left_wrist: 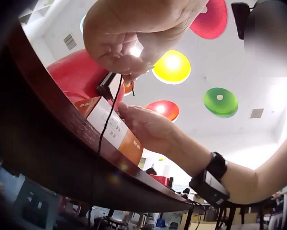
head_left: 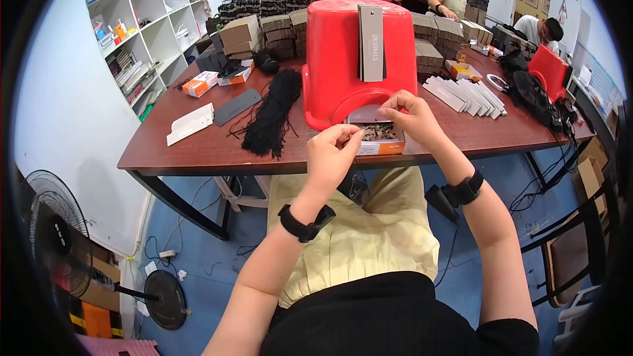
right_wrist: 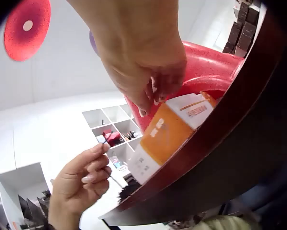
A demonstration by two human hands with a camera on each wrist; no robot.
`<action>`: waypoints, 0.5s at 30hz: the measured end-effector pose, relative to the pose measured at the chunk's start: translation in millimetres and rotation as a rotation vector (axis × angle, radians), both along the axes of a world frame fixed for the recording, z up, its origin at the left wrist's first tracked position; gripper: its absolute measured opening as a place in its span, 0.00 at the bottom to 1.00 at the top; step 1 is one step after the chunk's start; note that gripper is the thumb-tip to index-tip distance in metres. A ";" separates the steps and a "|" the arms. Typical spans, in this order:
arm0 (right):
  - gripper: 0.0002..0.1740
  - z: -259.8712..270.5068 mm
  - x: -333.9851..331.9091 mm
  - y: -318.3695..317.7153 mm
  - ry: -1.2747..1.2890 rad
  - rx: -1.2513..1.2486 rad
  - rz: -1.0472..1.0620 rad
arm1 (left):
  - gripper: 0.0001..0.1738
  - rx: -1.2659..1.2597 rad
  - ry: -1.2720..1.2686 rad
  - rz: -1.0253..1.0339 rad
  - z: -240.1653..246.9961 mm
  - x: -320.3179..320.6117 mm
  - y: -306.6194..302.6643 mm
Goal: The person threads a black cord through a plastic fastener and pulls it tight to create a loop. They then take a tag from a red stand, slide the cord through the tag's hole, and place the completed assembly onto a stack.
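Observation:
My left hand pinches a thin black cord between thumb and fingertips. The cord hangs down past the table edge in the left wrist view. My right hand is bent over the small orange and white box, fingertips together near its back edge; I cannot tell what they hold. Small brownish pieces lie in the box. Behind it stands a red plastic stool, with a stack of long hang tags marked ORIGINALS against its side. A bundle of black cords lies left of the box.
White tags are fanned out at the right. A white tag stack and a dark grey tag lie at the left. Stacked cardboard bundles line the back. A floor fan stands left; several people work behind.

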State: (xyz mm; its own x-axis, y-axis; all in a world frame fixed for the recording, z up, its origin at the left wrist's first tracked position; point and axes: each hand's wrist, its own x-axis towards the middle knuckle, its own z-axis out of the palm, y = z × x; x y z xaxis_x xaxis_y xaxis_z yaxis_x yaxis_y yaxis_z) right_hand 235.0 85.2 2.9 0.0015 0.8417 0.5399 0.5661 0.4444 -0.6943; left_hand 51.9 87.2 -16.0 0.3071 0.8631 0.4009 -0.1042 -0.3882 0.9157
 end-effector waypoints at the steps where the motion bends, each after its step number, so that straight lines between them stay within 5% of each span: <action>1: 0.06 -0.9 -1.7 -2.0 0.198 -0.146 -0.004 | 0.06 0.099 -0.037 0.060 -4.0 6.5 2.6; 4: 0.10 -3.7 -8.3 -5.9 0.464 -0.251 -0.014 | 0.05 0.293 -0.025 0.189 -2.7 15.4 -0.5; 15: 0.12 -0.7 -16.8 -17.2 0.532 -0.271 0.014 | 0.02 0.635 0.175 0.435 -1.3 19.4 -6.1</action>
State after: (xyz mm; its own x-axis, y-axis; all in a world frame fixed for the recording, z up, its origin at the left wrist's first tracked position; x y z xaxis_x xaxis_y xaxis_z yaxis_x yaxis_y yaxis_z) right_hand 218.2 68.0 2.2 0.2007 0.9512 0.2342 0.1047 0.2169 -0.9706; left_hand 71.3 81.1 -17.3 0.0987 0.5426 0.8342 0.3020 -0.8151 0.4944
